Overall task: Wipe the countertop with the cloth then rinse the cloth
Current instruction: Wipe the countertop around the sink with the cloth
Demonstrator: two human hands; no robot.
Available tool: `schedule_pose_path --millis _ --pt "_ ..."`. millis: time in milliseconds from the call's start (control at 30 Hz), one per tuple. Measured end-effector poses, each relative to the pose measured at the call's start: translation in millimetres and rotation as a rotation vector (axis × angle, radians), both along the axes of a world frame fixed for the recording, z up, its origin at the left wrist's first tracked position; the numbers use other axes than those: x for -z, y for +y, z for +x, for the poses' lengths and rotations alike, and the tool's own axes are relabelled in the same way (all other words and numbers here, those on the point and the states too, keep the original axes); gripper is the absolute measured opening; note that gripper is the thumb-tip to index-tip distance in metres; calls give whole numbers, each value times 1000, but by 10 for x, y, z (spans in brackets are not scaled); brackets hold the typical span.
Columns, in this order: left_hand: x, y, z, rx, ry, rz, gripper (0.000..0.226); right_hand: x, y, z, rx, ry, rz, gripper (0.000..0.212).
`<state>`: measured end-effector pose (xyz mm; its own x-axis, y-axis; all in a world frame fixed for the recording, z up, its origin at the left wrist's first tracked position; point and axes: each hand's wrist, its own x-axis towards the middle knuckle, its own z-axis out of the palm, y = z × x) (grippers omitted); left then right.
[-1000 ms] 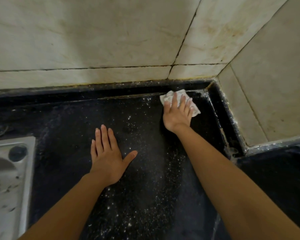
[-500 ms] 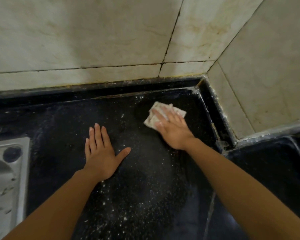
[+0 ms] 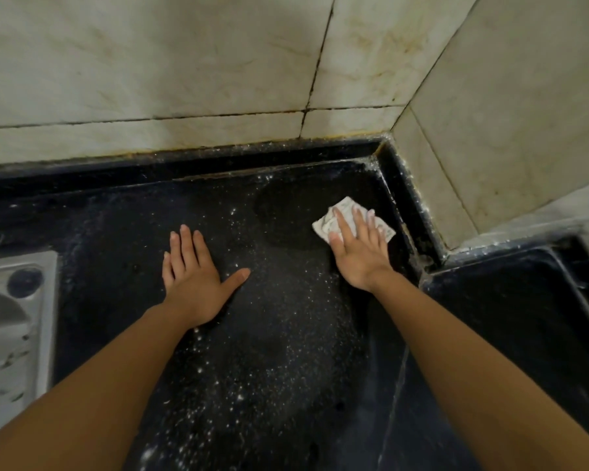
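The right hand (image 3: 359,253) lay flat, fingers spread, pressing the white cloth (image 3: 330,222) onto the black countertop (image 3: 286,334) near its back corner, presumably for scrubbing pressure; the left hand (image 3: 193,277) rested open-palmed, grasping nothing, likely bracing the body

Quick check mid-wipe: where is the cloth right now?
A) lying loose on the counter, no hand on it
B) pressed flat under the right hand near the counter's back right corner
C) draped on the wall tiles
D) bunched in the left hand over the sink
B: the white cloth lies under the spread fingers of the right hand on the black countertop, while the left hand rests bare and flat.
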<state>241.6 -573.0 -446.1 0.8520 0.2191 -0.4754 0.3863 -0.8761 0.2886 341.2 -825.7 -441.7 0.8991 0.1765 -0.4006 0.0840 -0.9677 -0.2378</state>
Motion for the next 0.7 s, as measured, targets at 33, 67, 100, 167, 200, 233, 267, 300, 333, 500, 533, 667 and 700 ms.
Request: schedule_pose_path --millis 33,67,100,167,200,233,267,300,333,500,533,667,700 --pt "2 0 -7 -6 -14 0 112 -8 -7 -107 -30 6 5 54" --pt "2 -1 -16 -15 -34 -5 111 -19 -8 -215 -57 13 11 54" --pt "-5 -3 -24 -27 -58 -14 111 -28 -11 -320 -79 17 17 54" --pt "-28 -7 -48 -45 -106 -32 111 -44 -30 -526 -113 25 27 53" --pt "-36 -15 -55 -52 -121 -35 110 -37 -44 -626 -129 27 27 53" --pt "-46 -29 -69 -58 -133 -28 109 -28 -60 -733 -142 26 23 53" --pt "-59 -47 -95 -66 -148 -14 107 -26 -74 -848 -156 24 18 53" --pt "-67 -66 -128 -75 -166 -1 104 -29 -85 -961 -172 25 11 53" --pt "-74 -80 -171 -80 -184 7 102 -34 -93 -1074 -195 28 1 53" --pt "-88 65 -481 -131 -215 1 105 -89 -133 -1647 -389 48 -43 56" --pt "-91 140 -539 -151 -205 2 108 -84 -153 -1718 -439 52 -46 56" --pt "-73 398 -709 -182 -186 -10 112 -104 -241 -1559 -567 54 -72 52" --pt "-59 432 -728 -173 -182 -14 113 -113 -228 -1455 -567 45 -70 52"
